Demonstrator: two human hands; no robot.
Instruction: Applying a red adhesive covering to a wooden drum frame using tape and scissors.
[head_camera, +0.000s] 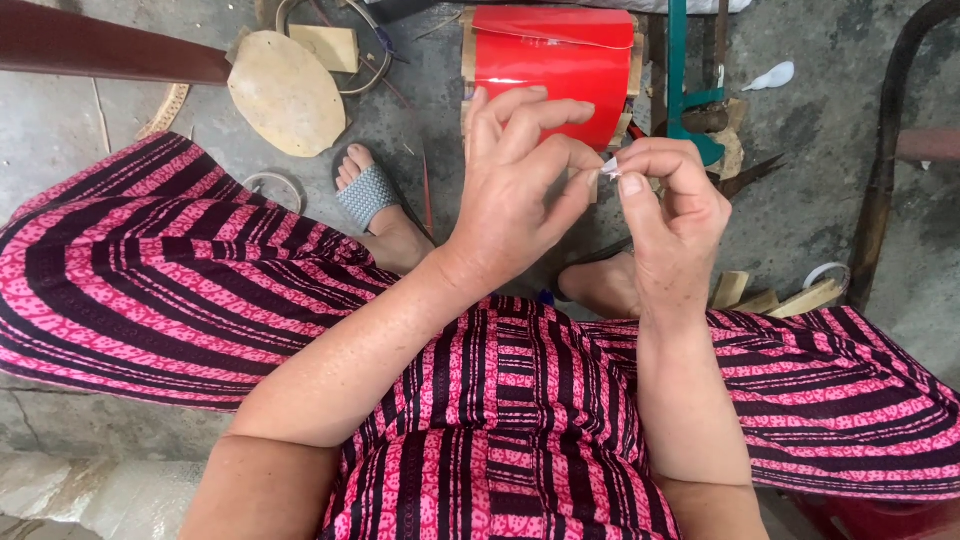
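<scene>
My left hand (520, 180) and my right hand (668, 215) meet in front of me above my lap. Between their fingertips they pinch one small whitish scrap (609, 167), too small to tell what it is. Thumb and forefinger of each hand close on it; the other left fingers are raised and spread. Behind the hands a glossy red sheet (553, 62) lies over a wooden block on the concrete floor. My pink and black striped dress (180, 290) covers both knees.
My left foot in a grey woven sandal (366, 196) rests on the floor; the other foot (598, 284) is bare. An oval cardboard piece (284, 92), a teal clamp tool (684, 90), wood offcuts (765, 297), a tape roll (826, 272) and a dark wooden bar (100, 48) lie around.
</scene>
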